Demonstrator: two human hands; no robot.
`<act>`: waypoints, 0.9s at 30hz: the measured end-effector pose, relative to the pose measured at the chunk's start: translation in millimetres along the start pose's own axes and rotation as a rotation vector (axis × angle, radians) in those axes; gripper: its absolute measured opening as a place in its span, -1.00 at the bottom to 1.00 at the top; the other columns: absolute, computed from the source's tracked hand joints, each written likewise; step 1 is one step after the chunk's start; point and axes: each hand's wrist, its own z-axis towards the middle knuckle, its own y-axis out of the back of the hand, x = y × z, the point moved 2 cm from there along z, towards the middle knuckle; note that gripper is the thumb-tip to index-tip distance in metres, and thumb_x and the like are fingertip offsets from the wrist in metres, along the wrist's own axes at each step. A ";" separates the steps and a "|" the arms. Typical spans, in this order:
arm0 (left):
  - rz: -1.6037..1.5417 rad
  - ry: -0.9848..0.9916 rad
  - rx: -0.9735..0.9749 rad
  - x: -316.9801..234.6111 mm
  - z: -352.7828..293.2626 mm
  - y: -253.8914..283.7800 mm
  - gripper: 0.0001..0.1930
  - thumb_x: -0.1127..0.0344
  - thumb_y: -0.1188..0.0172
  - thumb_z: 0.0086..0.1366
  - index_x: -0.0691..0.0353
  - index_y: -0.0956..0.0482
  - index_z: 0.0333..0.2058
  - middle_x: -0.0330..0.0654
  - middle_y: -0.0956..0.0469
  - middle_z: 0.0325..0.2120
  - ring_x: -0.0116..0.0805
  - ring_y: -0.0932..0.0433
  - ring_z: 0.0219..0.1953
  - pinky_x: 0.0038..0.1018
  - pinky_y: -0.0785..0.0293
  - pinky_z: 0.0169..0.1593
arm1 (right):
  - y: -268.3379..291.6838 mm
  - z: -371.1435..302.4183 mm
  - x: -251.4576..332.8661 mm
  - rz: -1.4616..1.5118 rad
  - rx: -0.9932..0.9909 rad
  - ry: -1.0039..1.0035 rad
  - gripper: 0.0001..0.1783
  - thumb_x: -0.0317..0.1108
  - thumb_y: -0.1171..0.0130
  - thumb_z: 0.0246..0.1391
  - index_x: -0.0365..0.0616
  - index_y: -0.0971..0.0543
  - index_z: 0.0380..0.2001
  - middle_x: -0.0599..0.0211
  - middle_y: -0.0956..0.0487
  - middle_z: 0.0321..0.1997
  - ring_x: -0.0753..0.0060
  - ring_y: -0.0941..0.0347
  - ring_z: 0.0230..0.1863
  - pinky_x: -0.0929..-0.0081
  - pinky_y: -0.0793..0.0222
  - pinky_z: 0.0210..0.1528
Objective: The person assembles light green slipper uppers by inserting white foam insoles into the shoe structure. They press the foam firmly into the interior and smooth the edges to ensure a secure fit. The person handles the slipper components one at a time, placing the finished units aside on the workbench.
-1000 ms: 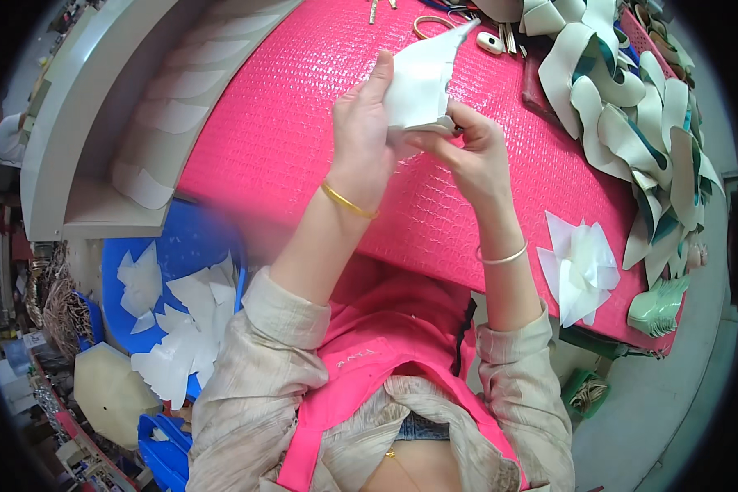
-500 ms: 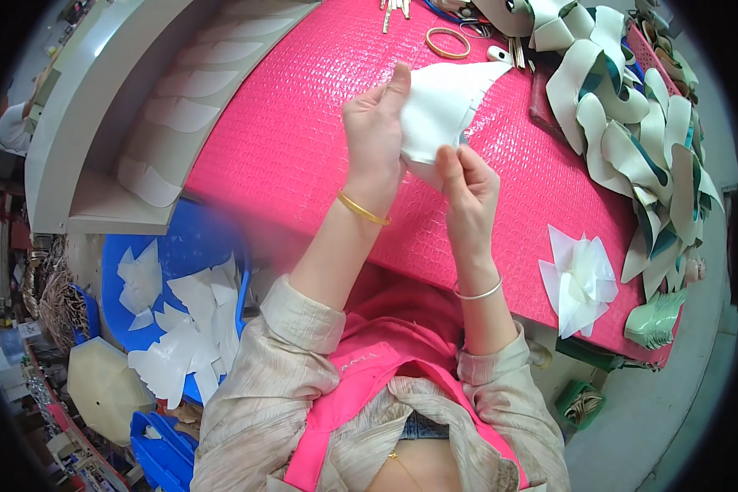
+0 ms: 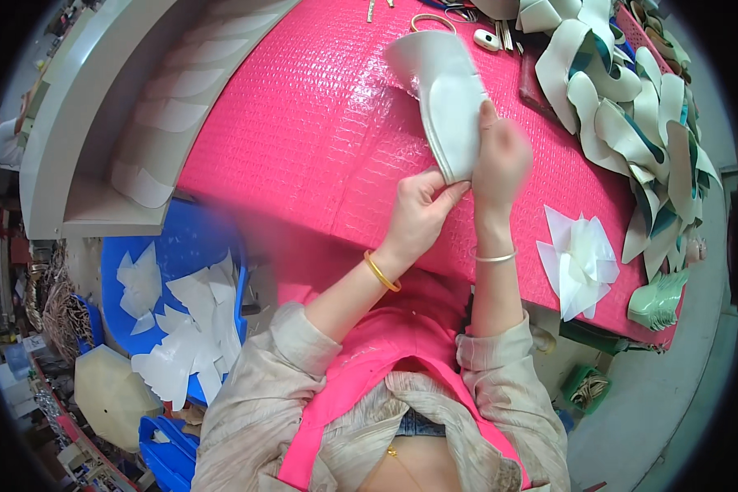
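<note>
Both my hands hold one long white shoe-upper piece [image 3: 447, 102] above the pink table cover [image 3: 303, 123]. My left hand [image 3: 418, 215] pinches its near end from below, fingers closed on the edge. My right hand [image 3: 500, 156] grips its right side a little higher up. The piece stretches away from me, its far end rounded and curled. A gold bangle sits on my left wrist, a silver one on my right.
A small stack of white cut pieces [image 3: 580, 262] lies at the table's near right. A long heap of white and green shoe uppers [image 3: 640, 107] runs along the right edge. Blue crates with white scraps [image 3: 180, 312] stand lower left. A grey shelf with white pieces [image 3: 139, 123] is at left.
The white piece has been unfolded and stretched out lengthwise; my left hand slid down to its near end, and my right hand moved up along its side.
</note>
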 end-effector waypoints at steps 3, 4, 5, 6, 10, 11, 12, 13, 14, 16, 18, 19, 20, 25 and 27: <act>0.357 -0.093 0.053 8.4 0.1 4.6 -0.82 0.40 -0.13 0.15 0.43 -0.56 -0.37 -0.31 -0.55 -0.49 -0.62 -0.43 -0.47 -0.61 -0.36 -0.43 | 8.2 17.3 -39.0 0.176 0.126 -0.332 -0.35 0.15 0.23 0.15 -0.26 -0.53 -0.54 0.37 -0.45 -0.63 0.58 -0.30 -0.63 0.55 -0.19 -0.60; 0.281 0.015 0.119 6.4 4.4 5.7 -0.80 0.38 -0.11 0.17 0.44 -0.55 -0.33 -0.29 -0.55 -0.47 -0.62 -0.43 -0.43 -0.63 -0.36 -0.38 | 9.1 17.3 -37.8 0.351 0.115 -0.418 -0.36 0.15 0.26 0.16 -0.28 -0.51 -0.44 0.32 -0.47 -0.54 0.55 -0.35 -0.56 0.54 -0.25 -0.53; 0.204 0.121 0.184 0.8 8.5 6.4 -0.78 0.36 -0.10 0.19 0.44 -0.53 -0.30 -0.28 -0.55 -0.45 -0.62 -0.43 -0.40 -0.65 -0.36 -0.33 | 9.2 17.0 -33.2 0.527 0.103 -0.503 -0.35 0.15 0.28 0.16 -0.30 -0.49 -0.34 0.26 -0.50 -0.45 0.52 -0.39 -0.50 0.53 -0.31 -0.46; 0.137 0.220 0.249 -6.7 12.7 7.5 -0.76 0.34 -0.08 0.21 0.44 -0.52 -0.26 -0.26 -0.54 -0.43 -0.63 -0.44 -0.36 -0.67 -0.35 -0.28 | 6.9 18.2 -29.7 0.716 0.094 -0.580 -0.33 0.16 0.31 0.16 -0.31 -0.47 -0.23 0.20 -0.52 -0.36 0.49 -0.44 -0.44 0.51 -0.37 -0.39; -0.373 0.253 0.198 -41.1 31.0 25.8 -0.73 0.32 -0.10 0.20 0.43 -0.49 -0.22 -0.17 -0.55 -0.31 -0.51 -0.50 -0.26 -0.57 -0.40 -0.12 | 14.1 -6.1 -5.8 0.531 0.451 -0.251 -0.50 -0.14 0.02 0.13 -0.35 -0.31 -0.01 0.21 -0.47 -0.13 0.46 -0.38 -0.08 0.50 -0.25 0.01; -0.260 0.196 0.232 -47.5 31.7 29.1 -0.75 0.36 -0.10 0.18 0.43 -0.50 -0.22 -0.18 -0.55 -0.32 -0.52 -0.50 -0.28 -0.57 -0.41 -0.14 | 18.2 0.2 -5.4 0.555 0.573 -0.262 -0.50 -0.24 -0.06 0.09 -0.36 -0.29 0.01 0.25 -0.45 -0.10 0.51 -0.31 0.00 0.50 -0.16 0.08; -0.147 0.139 0.268 -52.3 32.4 31.6 -0.76 0.40 -0.11 0.16 0.43 -0.50 -0.22 -0.19 -0.55 -0.33 -0.52 -0.51 -0.30 -0.57 -0.42 -0.16 | 16.9 -0.4 -2.6 0.631 0.596 -0.296 -0.51 -0.25 -0.09 0.07 -0.36 -0.32 -0.02 0.25 -0.46 -0.12 0.52 -0.33 -0.04 0.51 -0.20 0.04; -0.034 0.081 0.303 -55.5 33.1 34.3 -0.77 0.43 -0.11 0.15 0.43 -0.50 -0.22 -0.19 -0.56 -0.35 -0.53 -0.51 -0.32 -0.57 -0.43 -0.18 | 15.4 -2.1 0.6 0.706 0.618 -0.330 -0.53 -0.27 -0.11 0.05 -0.36 -0.34 -0.04 0.26 -0.48 -0.13 0.54 -0.35 -0.08 0.53 -0.23 0.00; 0.070 0.049 0.275 -57.1 35.5 39.2 -0.78 0.46 -0.11 0.13 0.44 -0.50 -0.23 -0.20 -0.56 -0.37 -0.53 -0.51 -0.35 -0.58 -0.44 -0.22 | 13.0 -3.4 2.5 0.782 0.639 -0.364 -0.54 -0.28 -0.14 0.03 -0.36 -0.37 -0.06 0.26 -0.49 -0.15 0.56 -0.37 -0.11 0.55 -0.27 -0.04; 0.280 -0.016 0.215 -59.2 45.3 46.8 -0.78 0.52 -0.11 0.10 0.45 -0.51 -0.24 -0.20 -0.56 -0.41 -0.55 -0.51 -0.39 -0.58 -0.45 -0.29 | 5.1 2.8 -0.4 0.445 0.617 -0.105 -0.62 -0.34 -0.20 -0.05 -0.32 -0.45 -0.16 0.27 -0.52 -0.24 0.58 -0.42 -0.24 0.59 -0.33 -0.19; 0.655 -0.161 0.051 -63.5 53.8 49.1 -0.78 0.52 -0.08 0.11 0.46 -0.50 -0.24 -0.20 -0.57 -0.45 -0.56 -0.49 -0.42 -0.60 -0.43 -0.36 | -11.7 15.0 -3.1 0.001 0.365 0.179 -0.76 -0.44 -0.27 -0.18 -0.27 -0.56 -0.35 0.26 -0.57 -0.44 0.55 -0.47 -0.48 0.63 -0.38 -0.46; 0.682 -0.217 -0.010 -63.8 55.3 47.2 -0.75 0.51 -0.08 0.12 0.47 -0.48 -0.20 -0.19 -0.57 -0.45 -0.55 -0.49 -0.41 -0.60 -0.43 -0.35 | -15.8 18.0 -1.7 -0.057 0.312 0.290 -0.80 -0.44 -0.26 -0.17 -0.26 -0.57 -0.39 0.22 -0.56 -0.48 0.52 -0.48 -0.51 0.60 -0.39 -0.48; 0.708 -0.274 -0.069 -63.9 56.9 44.3 -0.72 0.50 -0.08 0.13 0.47 -0.46 -0.16 -0.19 -0.57 -0.44 -0.55 -0.49 -0.40 -0.60 -0.42 -0.35 | -18.0 20.1 -0.2 -0.115 0.255 0.401 -0.83 -0.44 -0.25 -0.17 -0.24 -0.57 -0.42 0.19 -0.56 -0.51 0.49 -0.49 -0.53 0.57 -0.39 -0.49; 0.795 -0.246 -0.291 -13.1 54.9 42.9 -0.09 0.05 -0.14 0.11 0.63 0.19 0.12 0.28 -0.18 0.02 0.07 -0.21 0.09 -0.32 -0.10 0.15 | -55.8 16.1 -17.5 -0.151 0.388 0.384 -0.65 -0.45 -0.21 -0.16 -0.36 -0.47 -0.24 0.08 -0.54 -0.42 0.22 -0.50 -0.44 0.34 -0.42 -0.39; 0.654 -0.017 -0.369 -4.1 83.9 64.9 -0.14 0.04 -0.10 0.14 0.59 0.14 0.13 0.30 -0.20 -0.02 0.12 -0.21 0.07 -0.28 -0.11 0.13 | -53.3 -3.7 3.6 -0.540 0.629 0.514 -0.40 -0.35 -0.24 -0.19 -0.40 -0.32 -0.06 -0.02 -0.45 -0.09 0.11 -0.42 -0.11 0.21 -0.33 -0.11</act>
